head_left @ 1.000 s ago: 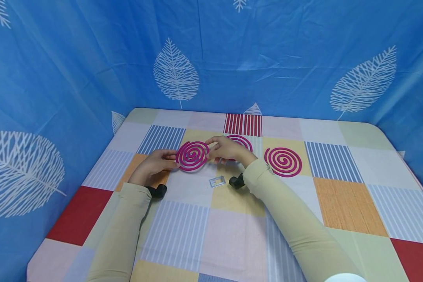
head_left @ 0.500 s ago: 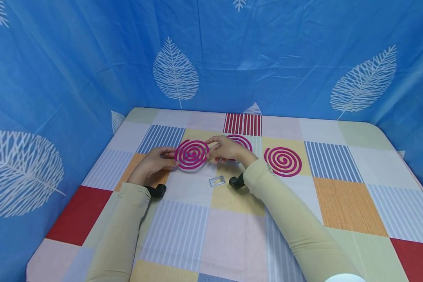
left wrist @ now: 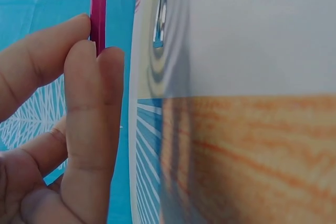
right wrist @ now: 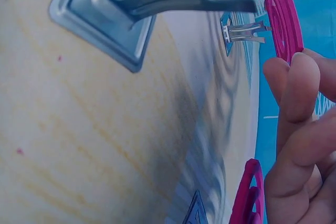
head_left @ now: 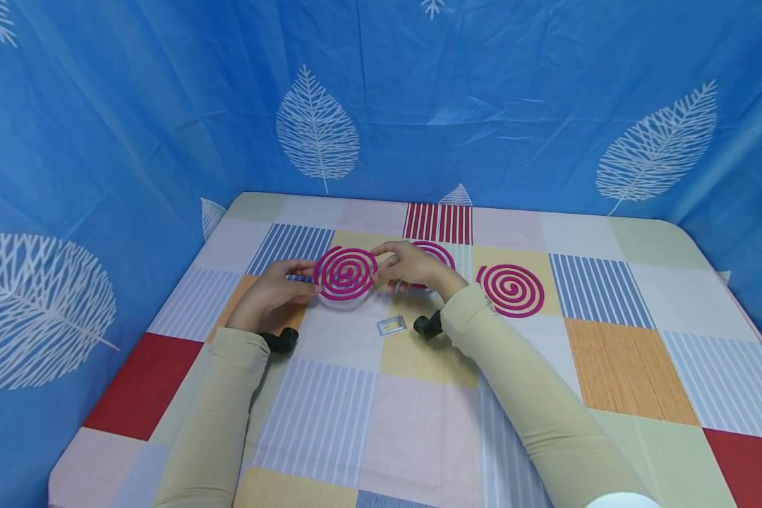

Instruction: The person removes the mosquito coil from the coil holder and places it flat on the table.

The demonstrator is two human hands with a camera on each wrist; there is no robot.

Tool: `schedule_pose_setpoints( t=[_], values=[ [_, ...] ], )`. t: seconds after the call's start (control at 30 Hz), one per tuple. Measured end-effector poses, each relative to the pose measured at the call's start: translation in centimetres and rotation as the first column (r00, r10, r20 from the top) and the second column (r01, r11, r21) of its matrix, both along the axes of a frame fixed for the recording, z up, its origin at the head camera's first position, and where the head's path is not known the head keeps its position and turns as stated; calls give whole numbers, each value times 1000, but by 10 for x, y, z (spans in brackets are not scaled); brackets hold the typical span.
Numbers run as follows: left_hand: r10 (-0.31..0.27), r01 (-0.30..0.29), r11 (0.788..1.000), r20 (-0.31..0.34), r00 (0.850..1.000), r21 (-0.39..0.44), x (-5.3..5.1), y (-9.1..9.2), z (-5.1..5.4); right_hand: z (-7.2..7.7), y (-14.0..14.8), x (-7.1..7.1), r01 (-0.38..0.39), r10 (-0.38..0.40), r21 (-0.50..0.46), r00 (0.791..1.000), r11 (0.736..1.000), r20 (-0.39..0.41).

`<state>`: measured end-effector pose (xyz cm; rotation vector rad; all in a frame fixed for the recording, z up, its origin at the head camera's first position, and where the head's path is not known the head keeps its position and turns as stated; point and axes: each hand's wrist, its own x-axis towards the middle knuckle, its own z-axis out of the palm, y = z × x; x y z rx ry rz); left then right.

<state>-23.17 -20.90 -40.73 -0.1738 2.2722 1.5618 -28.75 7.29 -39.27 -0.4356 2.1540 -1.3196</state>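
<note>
Both hands hold a magenta mosquito coil (head_left: 347, 274) level above the table, its shadow falling below. My left hand (head_left: 273, 293) pinches the left edge between thumb and fingers; the left wrist view shows the coil (left wrist: 98, 14) edge-on at the fingertips. On the opposite rim, my right hand (head_left: 413, 267) pinches the coil (right wrist: 283, 19). A thin metal coil stand (right wrist: 244, 32) rises from the table under the held coil, its prong tip close to the coil; whether they touch, I cannot tell. Nearer me lies another metal stand (head_left: 391, 326) with no coil on it.
A second coil (head_left: 443, 252) sits behind my right hand, partly hidden, with a metal stand (right wrist: 197, 211) below it. Right of my right forearm is a third coil (head_left: 511, 285). A patchwork cloth (head_left: 425, 423) covers the table; a blue curtain (head_left: 419, 127) hangs behind.
The held coil has risen slightly, and its shadow shows more apart below it. Both hands keep their pinch, the left shifting up a little with the coil.
</note>
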Motion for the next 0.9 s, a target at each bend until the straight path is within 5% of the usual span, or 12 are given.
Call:
schedule_pose_setpoints(
  t=[0.23, 0.5, 0.9],
  values=[
    [24, -26, 999, -37, 999, -46, -1, 1, 4, 1, 2, -1, -8, 8, -24, 1000, 1000, -25],
    [-24, 31, 998, -113, 993, 54, -1, -1, 8, 1, 9, -4, 1, -6, -63, 997, 998, -77],
    [-10, 37, 992, -212, 977, 122, 1, 5, 14, 0, 17, -1, 52, -68, -174, 994, 983, -90]
  ],
)
